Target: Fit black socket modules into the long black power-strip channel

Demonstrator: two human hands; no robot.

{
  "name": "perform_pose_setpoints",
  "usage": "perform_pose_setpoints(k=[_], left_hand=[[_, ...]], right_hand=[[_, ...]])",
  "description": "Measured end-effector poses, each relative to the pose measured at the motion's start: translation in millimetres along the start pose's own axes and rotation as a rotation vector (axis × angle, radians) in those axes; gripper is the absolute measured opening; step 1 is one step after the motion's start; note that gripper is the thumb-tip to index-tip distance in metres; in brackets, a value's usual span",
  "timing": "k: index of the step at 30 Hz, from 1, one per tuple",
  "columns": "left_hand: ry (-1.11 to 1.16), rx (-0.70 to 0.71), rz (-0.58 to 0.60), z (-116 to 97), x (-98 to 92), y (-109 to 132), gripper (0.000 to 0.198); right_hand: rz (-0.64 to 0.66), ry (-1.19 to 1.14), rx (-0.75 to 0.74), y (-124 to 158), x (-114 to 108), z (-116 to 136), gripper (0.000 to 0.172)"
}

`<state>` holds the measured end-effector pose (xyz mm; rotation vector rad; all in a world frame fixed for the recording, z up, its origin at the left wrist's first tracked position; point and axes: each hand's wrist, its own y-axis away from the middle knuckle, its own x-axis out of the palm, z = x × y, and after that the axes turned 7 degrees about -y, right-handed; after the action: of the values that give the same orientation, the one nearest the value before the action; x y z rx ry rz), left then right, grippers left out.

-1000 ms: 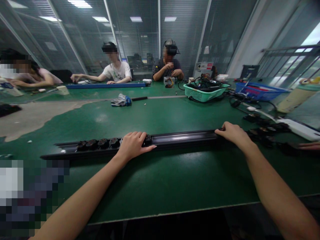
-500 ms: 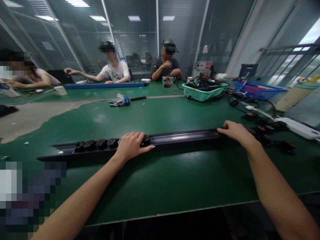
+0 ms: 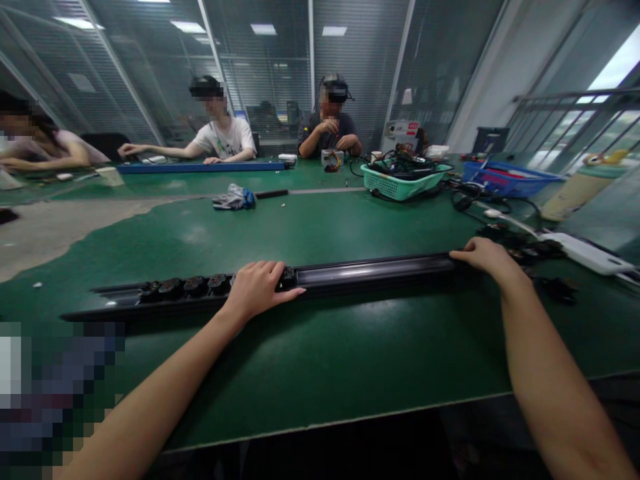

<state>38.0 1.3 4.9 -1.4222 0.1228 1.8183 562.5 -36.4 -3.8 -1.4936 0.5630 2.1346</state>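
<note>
A long black metal channel (image 3: 370, 271) lies across the table in front of me. Several round black socket modules (image 3: 195, 285) sit in a row inside its left half, and its right half shows a bare, shiny inner floor. My left hand (image 3: 257, 287) is curled over the middle of the channel, its thumb stretched along the near side; its palm hides some of the modules. Towards the channel's right end, my right hand (image 3: 483, 257) grips the rim, fingers bent down and covering part of it.
Loose black modules (image 3: 557, 290) and a white power strip (image 3: 590, 253) lie at the right. Farther back stand a green basket (image 3: 400, 185) of cables and a blue basket (image 3: 515, 180). Grey-blue gloves (image 3: 235, 198) lie mid-table. Several people sit along the far side.
My right hand has moved a little to the right along the channel. My left hand stays over the modules. The whole view has shifted slightly.
</note>
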Motion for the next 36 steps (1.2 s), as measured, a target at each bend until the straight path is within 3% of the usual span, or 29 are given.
perform_pose_setpoints(k=[16,23,26,31,36], left_hand=[[-0.022,0.0,0.003,1,0.3,0,0.062],[-0.036,0.009,0.0,2,0.6,0,0.062],[-0.043,0.009,0.003,2,0.1,0,0.063],[-0.039,0.005,0.003,1,-2.3,0,0.062],[-0.03,0.002,-0.003,1,-1.5,1,0.062]], right_hand=[[-0.14,-0.03,0.118,-5,-6,-25,0.038],[-0.223,-0.04,0.175,-5,-14,-36,0.047],[-0.259,-0.03,0.135,-16,-21,-36,0.051],[-0.14,-0.006,0.013,-51,-24,-22,0.04],[-0.013,0.0,-0.071,-73,-11,-9,0.024]])
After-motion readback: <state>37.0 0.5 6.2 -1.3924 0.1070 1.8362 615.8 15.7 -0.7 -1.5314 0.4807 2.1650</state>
